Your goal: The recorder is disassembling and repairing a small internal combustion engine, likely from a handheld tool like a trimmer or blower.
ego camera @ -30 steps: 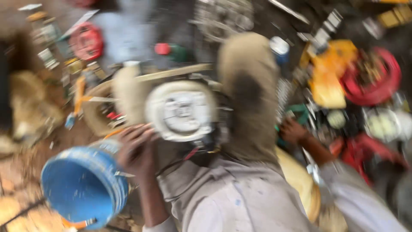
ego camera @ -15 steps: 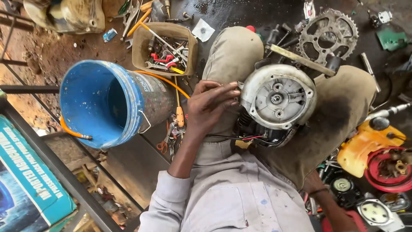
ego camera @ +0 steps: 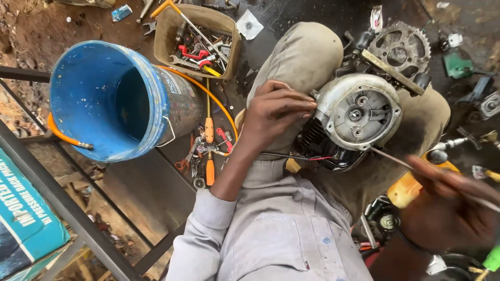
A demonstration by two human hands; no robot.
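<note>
The small engine [ego camera: 357,117] rests on the person's lap, center-right of the frame. The left hand [ego camera: 273,112] steadies its casing with spread fingers; the right hand [ego camera: 448,200] (blurred) grasps a thin screwdriver [ego camera: 401,162], which could slip from the housing.

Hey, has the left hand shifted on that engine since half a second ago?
No. The left hand stays on the knee with fingertips against the rim of the small engine, as before.

engine [ego camera: 359,112]: small grey metal motor, round cover with bolts facing up | resting on person's lap between the knees | black and red wires trailing from its lower left | thin metal rod [ego camera: 396,161]: tip at cover's lower edge
</note>
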